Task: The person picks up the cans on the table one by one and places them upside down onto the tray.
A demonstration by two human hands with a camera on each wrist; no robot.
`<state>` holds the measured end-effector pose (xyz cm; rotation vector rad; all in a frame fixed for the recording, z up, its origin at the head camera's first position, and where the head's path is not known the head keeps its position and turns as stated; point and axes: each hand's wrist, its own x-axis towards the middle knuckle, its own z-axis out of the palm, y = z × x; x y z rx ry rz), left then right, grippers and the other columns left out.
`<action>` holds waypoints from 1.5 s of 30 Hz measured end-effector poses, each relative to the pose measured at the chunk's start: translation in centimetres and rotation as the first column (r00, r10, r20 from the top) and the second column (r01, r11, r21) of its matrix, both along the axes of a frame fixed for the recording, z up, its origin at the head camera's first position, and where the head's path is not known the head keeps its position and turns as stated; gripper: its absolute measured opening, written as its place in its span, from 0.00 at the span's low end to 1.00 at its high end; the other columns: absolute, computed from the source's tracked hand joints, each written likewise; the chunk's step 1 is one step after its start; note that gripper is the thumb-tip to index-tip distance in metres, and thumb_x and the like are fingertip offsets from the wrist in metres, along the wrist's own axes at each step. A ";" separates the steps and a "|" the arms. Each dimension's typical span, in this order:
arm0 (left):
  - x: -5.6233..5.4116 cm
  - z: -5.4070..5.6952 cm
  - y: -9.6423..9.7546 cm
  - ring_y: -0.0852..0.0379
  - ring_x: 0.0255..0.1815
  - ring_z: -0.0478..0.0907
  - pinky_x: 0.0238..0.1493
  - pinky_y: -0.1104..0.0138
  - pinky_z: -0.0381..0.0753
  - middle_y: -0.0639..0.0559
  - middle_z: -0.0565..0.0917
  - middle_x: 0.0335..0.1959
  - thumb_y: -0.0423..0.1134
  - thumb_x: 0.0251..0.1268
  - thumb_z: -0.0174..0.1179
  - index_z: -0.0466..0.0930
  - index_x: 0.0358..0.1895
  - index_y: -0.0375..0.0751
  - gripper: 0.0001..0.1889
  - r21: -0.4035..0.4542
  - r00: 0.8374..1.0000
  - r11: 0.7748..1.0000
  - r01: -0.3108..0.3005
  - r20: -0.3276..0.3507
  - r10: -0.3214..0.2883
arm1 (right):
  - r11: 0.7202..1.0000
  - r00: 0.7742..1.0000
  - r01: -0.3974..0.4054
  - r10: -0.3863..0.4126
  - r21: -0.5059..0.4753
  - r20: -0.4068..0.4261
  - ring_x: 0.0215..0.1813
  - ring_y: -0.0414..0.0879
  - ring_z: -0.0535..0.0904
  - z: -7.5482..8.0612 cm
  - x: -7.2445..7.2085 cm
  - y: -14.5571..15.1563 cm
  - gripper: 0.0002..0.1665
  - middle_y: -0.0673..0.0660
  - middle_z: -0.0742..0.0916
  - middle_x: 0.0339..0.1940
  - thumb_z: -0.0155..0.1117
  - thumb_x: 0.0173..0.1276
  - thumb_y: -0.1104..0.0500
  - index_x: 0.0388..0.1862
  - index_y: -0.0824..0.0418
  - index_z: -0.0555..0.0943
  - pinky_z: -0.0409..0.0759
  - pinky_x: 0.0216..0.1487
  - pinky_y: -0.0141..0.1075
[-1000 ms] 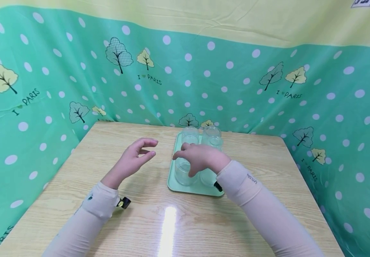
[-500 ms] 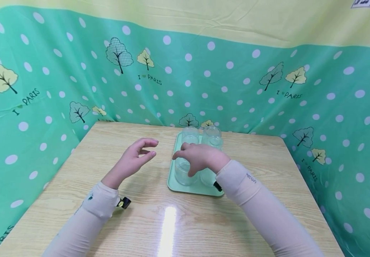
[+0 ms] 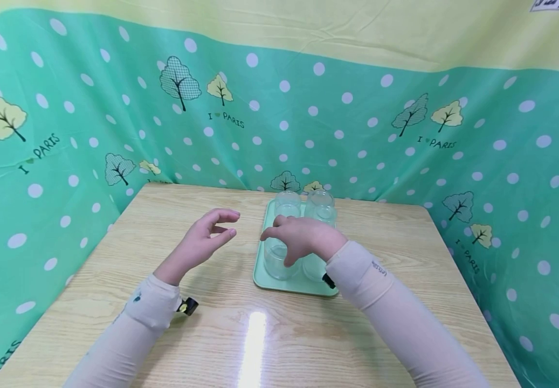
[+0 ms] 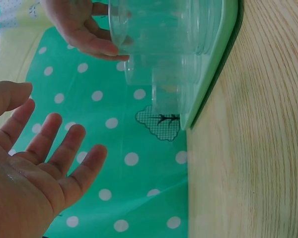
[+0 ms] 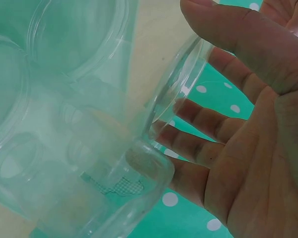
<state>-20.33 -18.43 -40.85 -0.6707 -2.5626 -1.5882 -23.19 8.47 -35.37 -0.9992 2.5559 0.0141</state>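
Several clear round jars stand on a pale green tray (image 3: 291, 290) at the middle of the table. In the head view my right hand (image 3: 303, 237) is arched over the front-left jar (image 3: 279, 267), thumb toward me and fingers pointing left. Its fingers (image 5: 193, 119) show partly through the clear wall of a jar (image 5: 139, 203) in the right wrist view, while the thumb stays apart from the glass. My left hand (image 3: 197, 240), empty, hovers left of the tray with its fingers loosely bent; in the left wrist view its palm (image 4: 25, 188) faces up.
Two more jars stand at the back of the tray, one at the left (image 3: 287, 202) and one at the right (image 3: 321, 203). A green dotted curtain (image 3: 260, 124) hangs around the wooden table (image 3: 201, 339), which carries a bright light reflection.
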 end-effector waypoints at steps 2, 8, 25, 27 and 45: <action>0.0 0.0 0.0 0.50 0.64 0.76 0.63 0.49 0.79 0.47 0.78 0.65 0.41 0.75 0.62 0.76 0.63 0.45 0.17 0.000 1.000 1.000 0.000 0.003 0.000 | 1.000 1.000 0.002 -0.002 0.002 0.003 0.50 0.46 0.77 0.1 0.0 0.0 0.46 0.51 0.75 0.66 0.80 0.58 0.55 0.73 0.33 0.72 0.82 0.40 0.38; 0.0 0.0 0.1 0.50 0.63 0.77 0.63 0.49 0.79 0.44 0.78 0.66 0.42 0.76 0.62 0.76 0.63 0.45 0.17 -0.003 1.000 1.000 0.003 0.005 -0.003 | 1.000 1.000 0.010 -0.010 0.005 0.015 0.51 0.46 0.77 0.2 0.1 0.0 0.46 0.51 0.75 0.67 0.81 0.58 0.55 0.73 0.32 0.72 0.82 0.41 0.38; -0.1 -0.3 0.3 0.51 0.63 0.76 0.62 0.49 0.80 0.48 0.78 0.65 0.41 0.76 0.61 0.77 0.63 0.46 0.17 -0.016 1.000 1.000 0.006 -0.009 -0.006 | 1.000 0.999 0.025 -0.024 -0.008 0.037 0.52 0.46 0.78 0.3 0.2 0.0 0.48 0.53 0.74 0.68 0.82 0.58 0.55 0.75 0.35 0.70 0.83 0.42 0.37; -0.1 -0.3 0.3 0.51 0.63 0.77 0.63 0.49 0.80 0.49 0.78 0.65 0.41 0.76 0.62 0.77 0.62 0.47 0.16 -0.013 1.000 1.000 0.008 -0.008 -0.008 | 0.999 0.999 0.028 -0.027 -0.018 0.041 0.53 0.46 0.78 0.3 0.2 0.0 0.49 0.53 0.73 0.69 0.81 0.58 0.55 0.76 0.36 0.69 0.83 0.43 0.37; 0.1 -0.2 0.4 0.50 0.62 0.77 0.63 0.50 0.79 0.47 0.79 0.64 0.38 0.75 0.62 0.77 0.62 0.45 0.16 -0.027 0.999 0.999 0.040 -0.029 -0.041 | 0.994 0.996 -0.073 0.069 -0.077 -0.057 0.69 0.47 0.74 1.1 0.6 0.8 0.39 0.51 0.73 0.73 0.75 0.67 0.52 0.75 0.43 0.71 0.82 0.61 0.41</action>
